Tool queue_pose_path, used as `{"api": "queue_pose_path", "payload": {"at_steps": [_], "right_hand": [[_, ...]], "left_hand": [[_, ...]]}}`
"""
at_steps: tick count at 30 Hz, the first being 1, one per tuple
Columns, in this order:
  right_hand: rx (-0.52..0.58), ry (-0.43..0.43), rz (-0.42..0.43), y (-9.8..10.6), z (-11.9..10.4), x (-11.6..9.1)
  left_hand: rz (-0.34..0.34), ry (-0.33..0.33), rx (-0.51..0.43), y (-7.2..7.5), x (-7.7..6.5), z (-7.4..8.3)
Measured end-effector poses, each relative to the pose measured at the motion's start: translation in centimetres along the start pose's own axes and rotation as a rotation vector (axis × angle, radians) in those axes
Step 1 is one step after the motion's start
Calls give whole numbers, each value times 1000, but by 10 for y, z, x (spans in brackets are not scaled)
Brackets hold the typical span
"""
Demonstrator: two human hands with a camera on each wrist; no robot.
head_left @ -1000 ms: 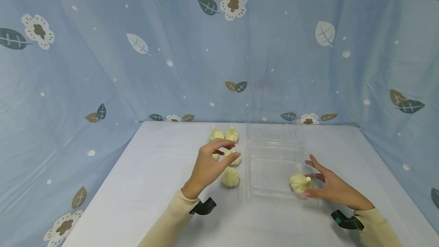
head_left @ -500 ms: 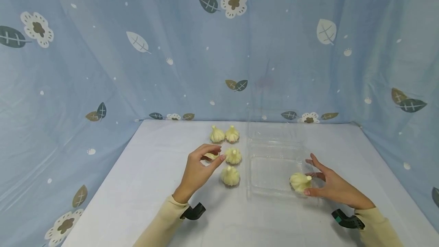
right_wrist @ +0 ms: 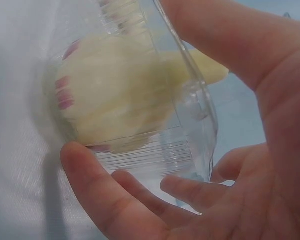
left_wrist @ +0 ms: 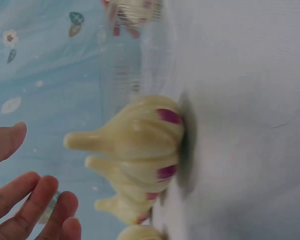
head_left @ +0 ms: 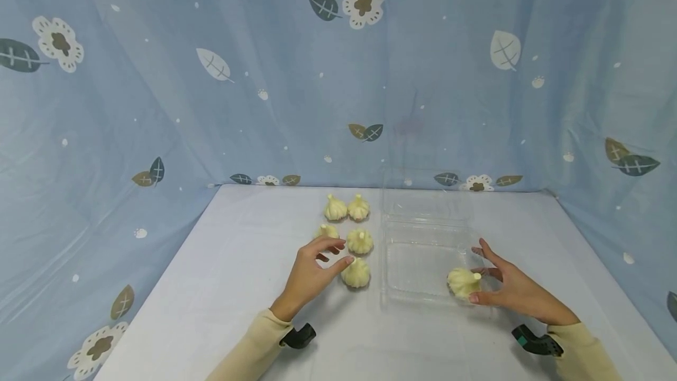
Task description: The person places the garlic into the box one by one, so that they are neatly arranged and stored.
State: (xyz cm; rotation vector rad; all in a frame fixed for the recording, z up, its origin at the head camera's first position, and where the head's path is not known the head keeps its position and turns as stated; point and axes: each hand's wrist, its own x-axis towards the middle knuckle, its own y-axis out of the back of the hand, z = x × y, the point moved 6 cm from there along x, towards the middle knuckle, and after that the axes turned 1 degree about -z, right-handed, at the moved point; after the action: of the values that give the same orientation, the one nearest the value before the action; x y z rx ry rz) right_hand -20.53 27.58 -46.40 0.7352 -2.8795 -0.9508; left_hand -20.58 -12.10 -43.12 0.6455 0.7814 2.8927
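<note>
My left hand (head_left: pixel 341 251) hovers over the white table (head_left: pixel 238 287), fingers loosely curved and holding nothing, just left of the nearest garlic bulb (head_left: pixel 355 272). In the left wrist view that bulb (left_wrist: pixel 135 135) sits apart from my fingers (left_wrist: pixel 40 195). Several more bulbs lie behind it, one (head_left: pixel 328 231) just beyond my fingertips. My right hand (head_left: pixel 478 275) grips the near right corner of a clear plastic container (head_left: pixel 418 263) between thumb and fingers. One garlic bulb (head_left: pixel 462 282) lies inside at that corner, seen through the wall (right_wrist: pixel 155 150) in the right wrist view.
The container's clear lid (head_left: pixel 423 193) stands up at the back. A blue flower-print cloth (head_left: pixel 158 104) hangs behind and along both sides of the table. Black camera mounts sit on my left wrist (head_left: pixel 298 336) and right wrist (head_left: pixel 534 343).
My left hand has let go of the small bulb it was pinching, which now lies on the table, and has drawn back toward the nearest bulb. My right hand has stayed at the container.
</note>
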Motion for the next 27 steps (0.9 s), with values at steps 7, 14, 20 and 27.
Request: {"api": "queue_pose_path", "payload": {"at_steps": [7,14,20,27], "right_hand": [[-6,8,3,1,-1,0],[3,24,0,1,-3,-2],[11,-9,1,1,-1,-5],[12,-8,-5,1,0,-2]], "left_hand": [[-43,48,3,-9,-2,-8],[-76,64,18,-16,-4,-15],[-104,74,37,-22,-4,-20],[-99,58,60,-22,-3,-19]]}}
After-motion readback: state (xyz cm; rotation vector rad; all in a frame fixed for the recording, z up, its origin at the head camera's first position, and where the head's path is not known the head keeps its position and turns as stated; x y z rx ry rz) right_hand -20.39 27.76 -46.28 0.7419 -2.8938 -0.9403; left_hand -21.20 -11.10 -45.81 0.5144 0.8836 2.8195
